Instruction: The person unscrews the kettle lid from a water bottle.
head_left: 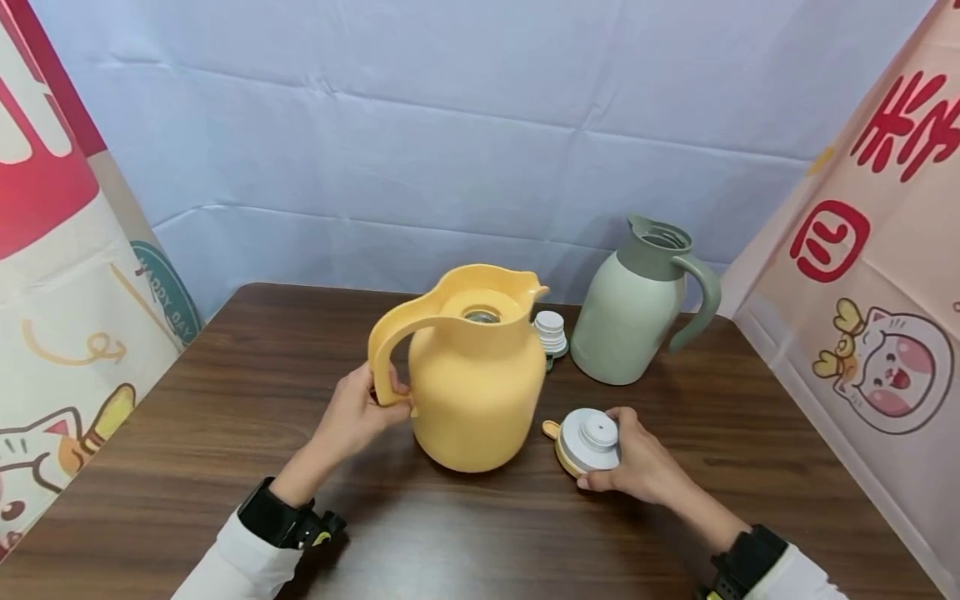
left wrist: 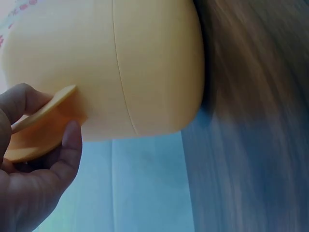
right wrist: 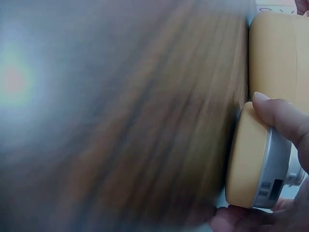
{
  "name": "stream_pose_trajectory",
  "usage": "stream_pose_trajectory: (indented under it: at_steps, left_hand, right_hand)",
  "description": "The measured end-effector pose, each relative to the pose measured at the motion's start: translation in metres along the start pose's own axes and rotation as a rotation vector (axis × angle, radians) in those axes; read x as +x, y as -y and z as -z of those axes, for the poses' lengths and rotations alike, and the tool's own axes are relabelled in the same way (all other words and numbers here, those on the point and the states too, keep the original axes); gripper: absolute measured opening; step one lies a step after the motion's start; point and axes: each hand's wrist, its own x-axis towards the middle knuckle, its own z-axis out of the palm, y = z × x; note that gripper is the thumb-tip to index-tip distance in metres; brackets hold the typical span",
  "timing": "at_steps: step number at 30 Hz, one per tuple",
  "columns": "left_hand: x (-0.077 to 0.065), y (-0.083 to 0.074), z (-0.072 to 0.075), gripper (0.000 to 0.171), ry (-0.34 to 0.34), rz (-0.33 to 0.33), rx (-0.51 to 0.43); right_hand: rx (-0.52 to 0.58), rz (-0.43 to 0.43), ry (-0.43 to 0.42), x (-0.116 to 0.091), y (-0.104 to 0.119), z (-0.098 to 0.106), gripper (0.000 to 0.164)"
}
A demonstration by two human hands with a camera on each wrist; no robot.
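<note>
A yellow thermal jug (head_left: pixel 480 383) stands on the wooden table with its mouth uncovered. My left hand (head_left: pixel 367 408) grips the lower end of its handle; in the left wrist view the thumb and fingers wrap that handle tip (left wrist: pixel 53 121). To the jug's right, my right hand (head_left: pixel 637 458) holds a yellow and white jug lid (head_left: pixel 588 442), white inner side up and its small tab toward the jug. The right wrist view shows thumb and fingers on opposite sides of the lid (right wrist: pixel 248 159), which is at or very near the tabletop; contact cannot be made out.
A green thermal jug (head_left: pixel 630 300), also lidless, stands at the back right with its handle to the right. Between the two jugs sits a white and green lid (head_left: pixel 550 333), partly hidden by the yellow jug. Cloth curtains (head_left: pixel 375 167) hang behind the table (head_left: pixel 247 375).
</note>
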Motion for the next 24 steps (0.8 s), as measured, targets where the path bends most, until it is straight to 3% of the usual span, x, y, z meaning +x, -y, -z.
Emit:
stream_pose_trajectory:
  at_steps: [6,10,17,24]
  left_hand:
    - [-0.002,0.012,0.022,0.023,-0.11,0.059,0.107]
    - [0.001,0.019,0.03,0.02,-0.194,0.074,0.172]
    - [0.023,0.032,0.031,0.017,-0.313,0.12,0.23]
    - [0.047,0.04,0.028,0.018,-0.375,0.185,0.214]
  right_hand:
    - [-0.011,-0.008,0.038,0.029,0.023,-0.015,0.103]
    - [-0.034,-0.017,0.048,0.059,0.045,-0.027,0.1]
    - [-0.01,-0.091,0.024,0.12,0.076,-0.047,0.101]
    - [0.115,-0.159,-0.036,0.16,0.089,-0.061,0.097]
